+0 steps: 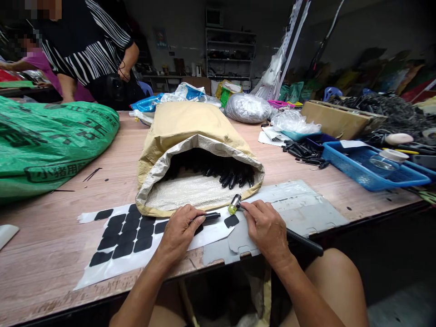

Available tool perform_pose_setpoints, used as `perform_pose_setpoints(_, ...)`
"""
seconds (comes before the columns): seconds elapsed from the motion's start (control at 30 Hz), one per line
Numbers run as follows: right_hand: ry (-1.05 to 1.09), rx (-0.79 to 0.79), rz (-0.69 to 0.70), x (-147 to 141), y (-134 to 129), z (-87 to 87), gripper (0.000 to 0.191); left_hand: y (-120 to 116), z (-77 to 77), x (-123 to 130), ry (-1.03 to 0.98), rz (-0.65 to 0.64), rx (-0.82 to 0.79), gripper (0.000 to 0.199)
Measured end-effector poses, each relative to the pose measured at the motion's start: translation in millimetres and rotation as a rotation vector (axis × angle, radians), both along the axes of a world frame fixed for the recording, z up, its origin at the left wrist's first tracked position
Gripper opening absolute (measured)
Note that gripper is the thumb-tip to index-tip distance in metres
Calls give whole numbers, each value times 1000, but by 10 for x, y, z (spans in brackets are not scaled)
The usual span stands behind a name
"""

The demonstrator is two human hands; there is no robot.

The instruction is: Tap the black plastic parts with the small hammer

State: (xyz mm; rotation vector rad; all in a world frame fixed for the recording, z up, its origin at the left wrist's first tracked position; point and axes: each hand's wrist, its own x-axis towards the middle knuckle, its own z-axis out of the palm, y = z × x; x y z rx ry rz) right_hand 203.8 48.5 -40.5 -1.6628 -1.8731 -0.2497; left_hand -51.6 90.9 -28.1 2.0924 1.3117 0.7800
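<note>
My left hand [182,229] is closed round a thin black rod [213,216], whose end points to the right. In my right hand [265,225] is a small hammer, its head [234,204] silver with a yellow-green end and its dark handle [304,242] reaching out below the palm. Under the hands lie a white sheet with black rounded squares [123,249] and a grey board [293,209]. A loose black square [231,221] sits between the hands. Just behind them, an open tan sack [197,118] holds several black rods [231,177].
A green sack [54,145] fills the left of the table [119,181]. On the right stand a blue basket [364,177], a pile of black parts [303,152] and a cardboard box [334,118]. People are at the back left, one in a striped top [98,59].
</note>
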Motion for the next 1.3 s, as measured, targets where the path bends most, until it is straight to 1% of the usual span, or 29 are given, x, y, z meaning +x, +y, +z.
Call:
perform_pose_setpoints(0.4,1,-7,-5,3,-1,-2,26,-1,-11,-8,39,-13,48,33)
perform_pose_setpoints(0.67,-7,-7,-5,-2,-2,7,26,-40,65,-5,84,-28,12,42)
perform_pose_setpoints(0.93,-14,9,-4,3,6,-10,27,-25,70,22,91,-3,26,41)
perform_pose_setpoints(1.3,-4,-8,6,1,8,2,27,-33,111,33,64,5,-4,41)
